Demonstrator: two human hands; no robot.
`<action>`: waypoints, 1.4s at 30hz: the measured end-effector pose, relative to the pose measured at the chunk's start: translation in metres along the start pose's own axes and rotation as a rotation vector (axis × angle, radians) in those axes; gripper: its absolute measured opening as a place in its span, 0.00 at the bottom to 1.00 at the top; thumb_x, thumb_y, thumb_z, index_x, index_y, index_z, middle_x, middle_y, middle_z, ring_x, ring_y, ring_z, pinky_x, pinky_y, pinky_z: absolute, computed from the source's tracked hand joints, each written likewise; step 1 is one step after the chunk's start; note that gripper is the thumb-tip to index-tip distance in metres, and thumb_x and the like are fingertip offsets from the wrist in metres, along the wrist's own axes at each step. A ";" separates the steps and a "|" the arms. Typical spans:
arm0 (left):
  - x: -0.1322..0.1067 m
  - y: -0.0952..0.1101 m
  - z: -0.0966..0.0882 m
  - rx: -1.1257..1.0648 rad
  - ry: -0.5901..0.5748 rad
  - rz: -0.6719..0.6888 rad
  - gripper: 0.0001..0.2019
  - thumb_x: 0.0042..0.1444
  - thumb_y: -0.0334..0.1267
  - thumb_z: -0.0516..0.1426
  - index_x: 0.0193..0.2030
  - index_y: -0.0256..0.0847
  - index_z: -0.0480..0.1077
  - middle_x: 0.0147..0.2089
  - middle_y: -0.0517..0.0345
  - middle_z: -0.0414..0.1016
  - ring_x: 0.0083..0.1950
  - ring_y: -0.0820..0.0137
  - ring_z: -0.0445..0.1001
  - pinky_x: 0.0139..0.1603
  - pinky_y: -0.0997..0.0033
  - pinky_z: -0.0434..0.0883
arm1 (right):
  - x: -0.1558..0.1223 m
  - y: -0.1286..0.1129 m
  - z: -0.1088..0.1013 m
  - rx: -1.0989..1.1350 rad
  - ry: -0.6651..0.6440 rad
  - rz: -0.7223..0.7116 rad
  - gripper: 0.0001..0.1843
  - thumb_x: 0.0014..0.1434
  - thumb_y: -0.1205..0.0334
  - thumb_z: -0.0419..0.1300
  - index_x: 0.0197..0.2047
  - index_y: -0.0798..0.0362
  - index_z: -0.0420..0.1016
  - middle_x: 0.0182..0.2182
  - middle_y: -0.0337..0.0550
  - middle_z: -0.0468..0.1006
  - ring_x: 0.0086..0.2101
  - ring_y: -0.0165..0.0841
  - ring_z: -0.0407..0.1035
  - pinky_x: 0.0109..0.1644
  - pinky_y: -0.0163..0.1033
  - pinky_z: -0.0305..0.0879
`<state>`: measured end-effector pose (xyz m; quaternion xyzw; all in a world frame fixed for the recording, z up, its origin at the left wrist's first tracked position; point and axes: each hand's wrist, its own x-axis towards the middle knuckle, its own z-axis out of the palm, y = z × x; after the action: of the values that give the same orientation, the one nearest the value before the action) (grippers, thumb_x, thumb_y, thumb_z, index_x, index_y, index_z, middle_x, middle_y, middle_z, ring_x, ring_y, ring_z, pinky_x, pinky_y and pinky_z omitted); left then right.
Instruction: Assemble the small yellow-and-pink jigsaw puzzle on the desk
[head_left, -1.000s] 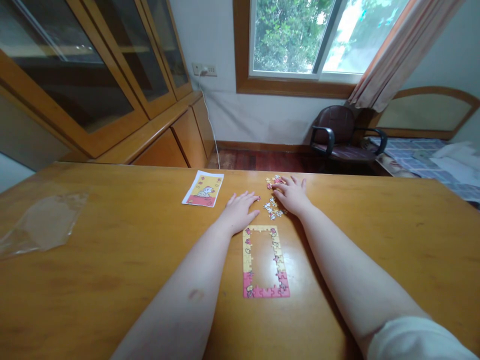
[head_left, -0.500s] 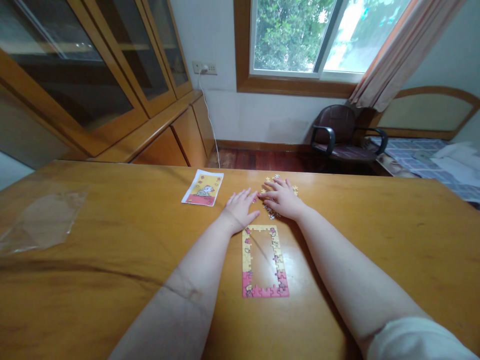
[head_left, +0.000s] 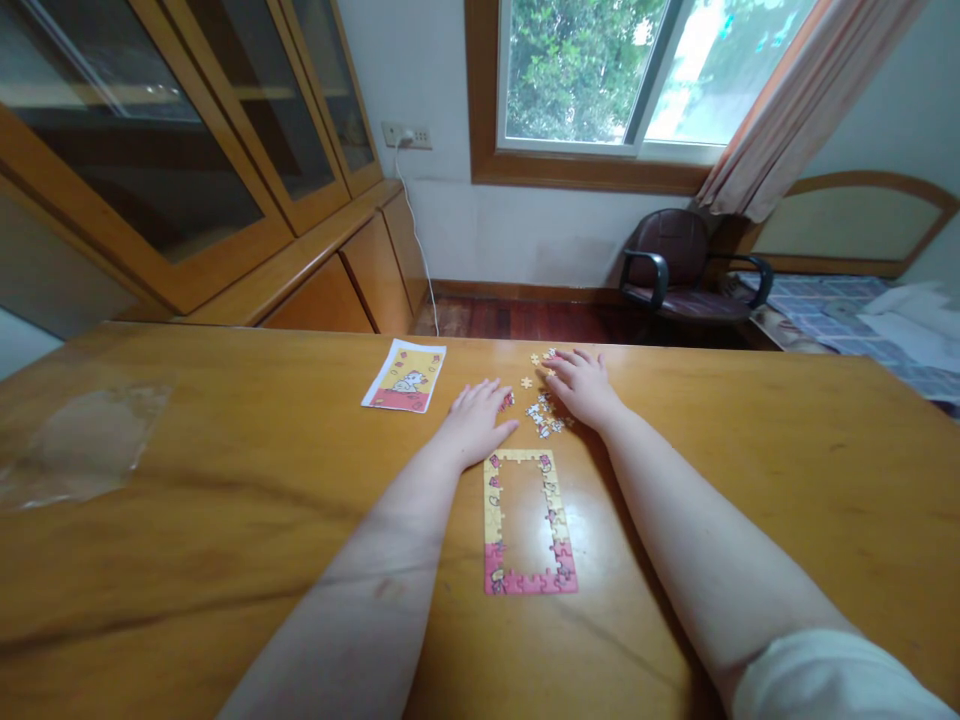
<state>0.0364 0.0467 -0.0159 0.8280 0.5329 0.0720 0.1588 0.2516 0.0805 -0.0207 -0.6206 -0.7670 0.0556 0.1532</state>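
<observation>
My left hand (head_left: 478, 420) lies flat with fingers stretched out. Beside its fingertips are a few pink puzzle pieces (head_left: 508, 399), partly covered. My right hand (head_left: 587, 388) is open, its fingers spread over loose yellow pieces near the far edge; what lies beneath them is hidden. Between the hands sits a small pile of white puzzle pieces (head_left: 544, 414), with a single yellow piece (head_left: 526, 382) above it. Closer to me, the joined puzzle border (head_left: 493, 520) forms a yellow and pink rectangle, with bare tabletop inside. A printed picture card (head_left: 405, 378) of a white cartoon animal rests left of my left hand.
A clear plastic bag (head_left: 90, 440) lies on the left of the wooden table (head_left: 262, 450). Beyond the table are a glass-fronted cabinet (head_left: 277, 230), a window, an office chair (head_left: 675, 265) and a bed (head_left: 832, 310).
My right hand has shifted right and slightly away from me, uncovering the white pile and a yellow piece. The left hand stays nearly in place.
</observation>
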 end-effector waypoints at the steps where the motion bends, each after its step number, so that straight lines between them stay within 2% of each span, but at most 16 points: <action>1: 0.000 0.000 0.001 -0.002 0.000 0.001 0.30 0.60 0.49 0.52 0.67 0.41 0.56 0.72 0.50 0.51 0.72 0.59 0.49 0.72 0.52 0.46 | -0.001 -0.001 -0.001 -0.006 -0.042 -0.034 0.21 0.66 0.50 0.49 0.59 0.40 0.70 0.65 0.43 0.61 0.64 0.50 0.47 0.64 0.68 0.35; 3: 0.000 -0.001 0.001 0.000 0.003 0.006 0.30 0.60 0.50 0.52 0.67 0.41 0.56 0.72 0.50 0.51 0.72 0.59 0.48 0.71 0.52 0.45 | -0.002 -0.005 -0.002 -0.020 -0.127 -0.106 0.22 0.65 0.47 0.50 0.60 0.36 0.69 0.67 0.41 0.56 0.66 0.52 0.42 0.64 0.70 0.32; 5: 0.001 -0.001 0.002 0.007 0.004 0.006 0.30 0.60 0.49 0.52 0.66 0.41 0.57 0.72 0.49 0.52 0.72 0.59 0.49 0.71 0.52 0.45 | -0.002 -0.007 -0.005 -0.039 -0.162 -0.114 0.19 0.65 0.46 0.51 0.56 0.35 0.73 0.67 0.38 0.56 0.66 0.52 0.41 0.64 0.70 0.30; 8: 0.001 -0.002 0.003 0.009 0.002 0.006 0.29 0.60 0.49 0.51 0.66 0.41 0.57 0.72 0.49 0.52 0.72 0.58 0.49 0.71 0.52 0.46 | 0.000 -0.001 -0.015 -0.078 -0.188 -0.016 0.15 0.63 0.48 0.54 0.47 0.37 0.79 0.63 0.36 0.64 0.64 0.51 0.47 0.64 0.70 0.31; 12: 0.002 -0.004 0.004 0.006 0.005 0.013 0.30 0.60 0.51 0.51 0.67 0.41 0.56 0.72 0.49 0.51 0.72 0.58 0.49 0.71 0.52 0.46 | 0.003 0.018 -0.034 -0.126 -0.193 0.087 0.14 0.62 0.54 0.56 0.36 0.45 0.83 0.56 0.42 0.73 0.59 0.54 0.55 0.61 0.73 0.32; 14: 0.002 -0.006 0.004 0.006 0.003 0.014 0.30 0.60 0.51 0.51 0.67 0.41 0.56 0.72 0.49 0.51 0.72 0.58 0.49 0.71 0.52 0.46 | 0.004 0.025 -0.039 -0.139 -0.171 0.122 0.15 0.63 0.56 0.54 0.37 0.46 0.83 0.54 0.43 0.75 0.57 0.52 0.59 0.62 0.71 0.36; 16: 0.003 -0.007 0.005 0.008 0.003 0.016 0.30 0.60 0.51 0.51 0.67 0.42 0.56 0.72 0.50 0.51 0.72 0.58 0.48 0.71 0.52 0.46 | 0.004 0.026 -0.039 -0.128 -0.157 0.106 0.16 0.64 0.58 0.52 0.45 0.44 0.81 0.53 0.43 0.75 0.56 0.47 0.62 0.64 0.65 0.43; 18: 0.003 -0.007 0.006 0.010 0.008 0.020 0.30 0.60 0.51 0.51 0.67 0.41 0.56 0.72 0.50 0.51 0.72 0.58 0.48 0.72 0.52 0.46 | 0.004 0.022 -0.035 -0.085 -0.181 0.015 0.18 0.65 0.59 0.50 0.53 0.42 0.76 0.56 0.41 0.74 0.57 0.42 0.62 0.65 0.58 0.46; 20: 0.003 -0.007 0.006 0.013 0.013 0.023 0.30 0.60 0.51 0.50 0.67 0.42 0.56 0.72 0.50 0.51 0.72 0.58 0.48 0.72 0.52 0.46 | 0.003 0.017 -0.031 -0.039 -0.237 -0.078 0.19 0.65 0.60 0.49 0.56 0.41 0.73 0.58 0.39 0.72 0.59 0.41 0.60 0.65 0.56 0.46; 23: 0.003 -0.006 0.005 0.017 0.004 0.012 0.30 0.60 0.51 0.50 0.67 0.42 0.56 0.72 0.50 0.51 0.72 0.59 0.48 0.72 0.52 0.46 | 0.003 0.017 -0.031 -0.046 -0.272 -0.043 0.18 0.65 0.58 0.49 0.51 0.42 0.77 0.53 0.41 0.76 0.56 0.42 0.64 0.62 0.53 0.52; 27: 0.003 -0.006 0.004 0.017 -0.009 0.012 0.31 0.60 0.51 0.50 0.67 0.41 0.56 0.72 0.49 0.51 0.72 0.59 0.49 0.72 0.53 0.46 | 0.005 0.029 -0.040 -0.114 -0.191 0.131 0.18 0.63 0.58 0.50 0.44 0.48 0.81 0.43 0.47 0.81 0.48 0.46 0.70 0.54 0.50 0.61; 29: 0.002 -0.007 0.005 0.015 0.002 0.025 0.31 0.60 0.51 0.50 0.67 0.41 0.55 0.72 0.50 0.50 0.72 0.58 0.48 0.72 0.52 0.46 | 0.005 0.033 -0.038 -0.127 -0.139 0.156 0.19 0.63 0.60 0.49 0.49 0.50 0.79 0.47 0.49 0.79 0.50 0.47 0.68 0.55 0.51 0.59; 32: 0.003 -0.008 0.006 0.012 0.009 0.028 0.30 0.60 0.52 0.49 0.67 0.42 0.55 0.72 0.49 0.50 0.72 0.58 0.48 0.71 0.52 0.46 | 0.003 0.034 -0.028 -0.108 -0.062 0.111 0.22 0.63 0.60 0.48 0.57 0.47 0.73 0.57 0.45 0.72 0.57 0.46 0.61 0.61 0.54 0.52; 36: 0.003 -0.008 0.007 0.009 0.010 0.031 0.30 0.60 0.51 0.50 0.67 0.42 0.55 0.72 0.49 0.51 0.72 0.58 0.48 0.71 0.52 0.46 | 0.002 0.037 -0.017 -0.075 -0.082 0.052 0.19 0.63 0.56 0.50 0.51 0.42 0.77 0.56 0.39 0.73 0.57 0.46 0.59 0.63 0.61 0.43; 39: 0.003 -0.008 0.007 0.012 0.010 0.030 0.30 0.60 0.51 0.50 0.67 0.41 0.55 0.72 0.49 0.51 0.72 0.58 0.49 0.72 0.52 0.46 | 0.003 0.041 -0.016 -0.089 -0.057 0.067 0.19 0.64 0.54 0.48 0.44 0.43 0.81 0.54 0.40 0.75 0.56 0.45 0.59 0.63 0.60 0.42; 42: 0.003 -0.008 0.007 0.015 0.013 0.032 0.30 0.60 0.52 0.50 0.67 0.42 0.55 0.72 0.49 0.51 0.72 0.58 0.49 0.71 0.52 0.46 | 0.003 0.039 -0.013 -0.128 -0.031 0.078 0.20 0.64 0.50 0.49 0.52 0.43 0.77 0.59 0.44 0.69 0.59 0.47 0.56 0.63 0.61 0.42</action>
<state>0.0327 0.0509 -0.0253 0.8370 0.5213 0.0760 0.1478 0.2914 0.0906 -0.0185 -0.6577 -0.7464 0.0219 0.0992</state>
